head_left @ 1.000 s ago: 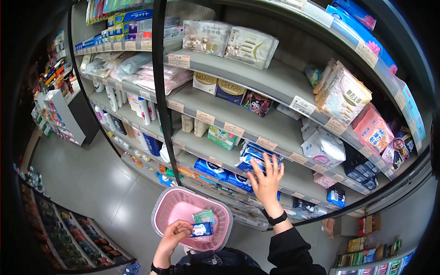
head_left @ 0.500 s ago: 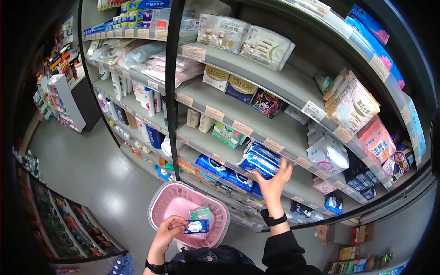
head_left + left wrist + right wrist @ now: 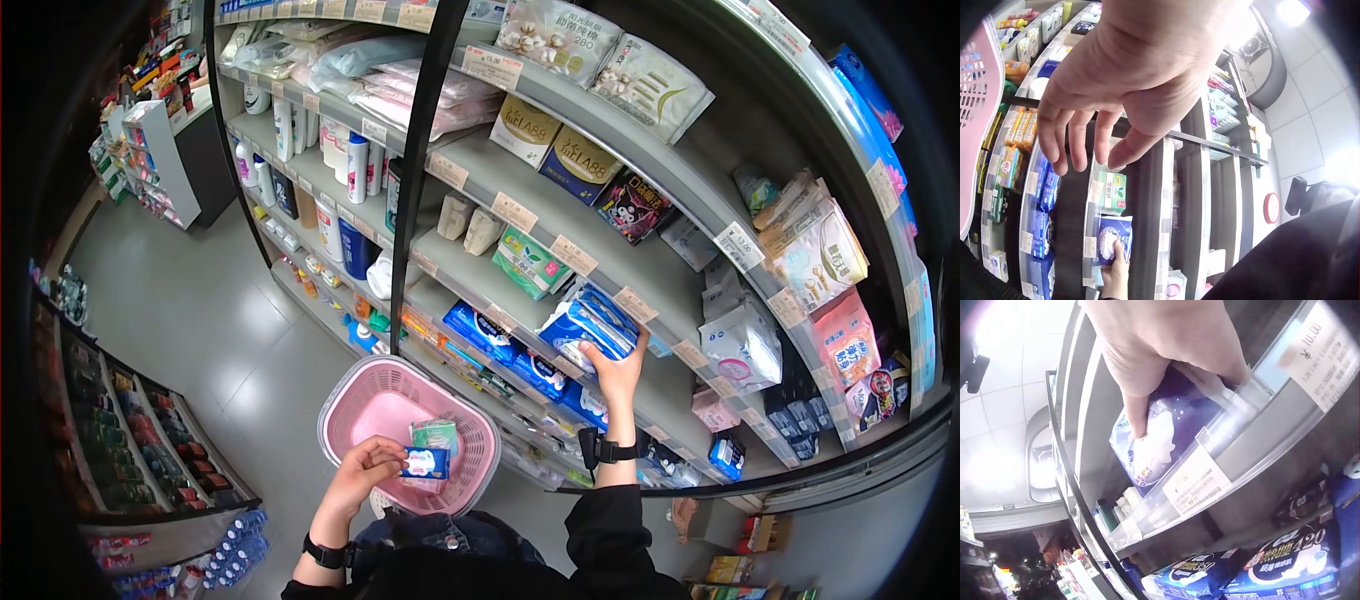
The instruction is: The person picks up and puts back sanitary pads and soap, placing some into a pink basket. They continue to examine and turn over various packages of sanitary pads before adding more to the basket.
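Observation:
My right hand (image 3: 618,372) grips a blue pack of sanitary pads (image 3: 592,322) on a middle shelf. In the right wrist view the thumb presses the front of that pack (image 3: 1159,440), and the fingers reach behind it, partly hidden by the shelf's clear lip. My left hand (image 3: 362,472) hangs over the near side of a pink basket (image 3: 345,400), its fingers loosely bent. The left wrist view shows nothing in this hand (image 3: 1116,94). A small blue packet (image 3: 428,462) lies in the basket close by its fingertips, on top of a green pack (image 3: 436,434).
A green pack (image 3: 530,262) stands left of the gripped one. More blue packs (image 3: 480,332) lie on the shelf below. Price tags (image 3: 515,212) line the shelf edges. A black upright post (image 3: 418,170) divides the shelving. At the lower left stands another shelf of goods (image 3: 130,430).
My right hand has gone from open fingers over the blue pack to a grip on its right end. The left hand stays over the basket. The head view has shifted.

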Demonstrator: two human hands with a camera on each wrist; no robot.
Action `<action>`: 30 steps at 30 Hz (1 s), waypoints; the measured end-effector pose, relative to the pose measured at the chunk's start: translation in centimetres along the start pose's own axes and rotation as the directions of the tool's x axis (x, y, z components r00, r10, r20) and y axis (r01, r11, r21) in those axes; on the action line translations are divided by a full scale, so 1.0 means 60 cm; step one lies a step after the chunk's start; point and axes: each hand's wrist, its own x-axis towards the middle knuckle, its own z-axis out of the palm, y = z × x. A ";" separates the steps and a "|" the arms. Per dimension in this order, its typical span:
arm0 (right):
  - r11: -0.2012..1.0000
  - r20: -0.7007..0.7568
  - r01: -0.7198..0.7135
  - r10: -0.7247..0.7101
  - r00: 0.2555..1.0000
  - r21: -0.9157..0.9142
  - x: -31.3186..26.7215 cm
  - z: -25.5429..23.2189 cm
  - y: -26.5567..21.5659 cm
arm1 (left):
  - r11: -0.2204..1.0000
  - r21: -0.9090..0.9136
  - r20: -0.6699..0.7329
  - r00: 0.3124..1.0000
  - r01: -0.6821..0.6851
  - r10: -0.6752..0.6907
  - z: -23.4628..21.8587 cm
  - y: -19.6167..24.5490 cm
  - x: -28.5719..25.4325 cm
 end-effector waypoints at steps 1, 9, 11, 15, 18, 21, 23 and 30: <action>0.999 -0.024 0.037 -0.037 0.999 -0.020 0.001 0.005 0.001 | 1.000 0.000 -0.003 1.000 0.006 -0.006 0.001 0.000 0.000; 0.995 -0.035 0.098 -0.098 0.995 -0.013 0.007 0.013 0.022 | 0.999 0.039 0.007 1.000 0.005 -0.005 -0.005 -0.010 0.013; 0.993 -0.015 0.112 -0.113 0.994 -0.040 0.003 0.009 0.017 | 0.998 0.066 0.007 1.000 0.006 -0.006 -0.011 -0.012 0.020; 0.979 -0.093 0.146 -0.159 0.983 -0.140 -0.027 -0.016 0.007 | 0.985 0.166 -0.043 0.999 0.038 -0.031 -0.042 -0.030 0.046; 0.980 -0.188 0.117 -0.147 0.971 -0.160 -0.061 -0.049 -0.004 | 0.966 0.233 -0.125 0.989 0.110 -0.082 -0.067 -0.057 0.073; 0.988 -0.253 0.127 -0.146 0.956 -0.092 -0.102 -0.079 -0.015 | 0.913 0.368 -0.150 0.980 0.177 -0.129 -0.091 -0.112 0.113; 0.997 -0.227 0.079 -0.080 0.971 -0.013 -0.136 -0.103 -0.002 | 0.883 0.438 -0.102 0.986 0.166 -0.135 -0.133 -0.197 0.158; 0.964 0.109 -0.232 0.218 0.970 0.131 -0.287 -0.123 0.064 | 0.368 0.810 -0.355 0.882 0.456 -0.311 -0.163 -0.401 0.269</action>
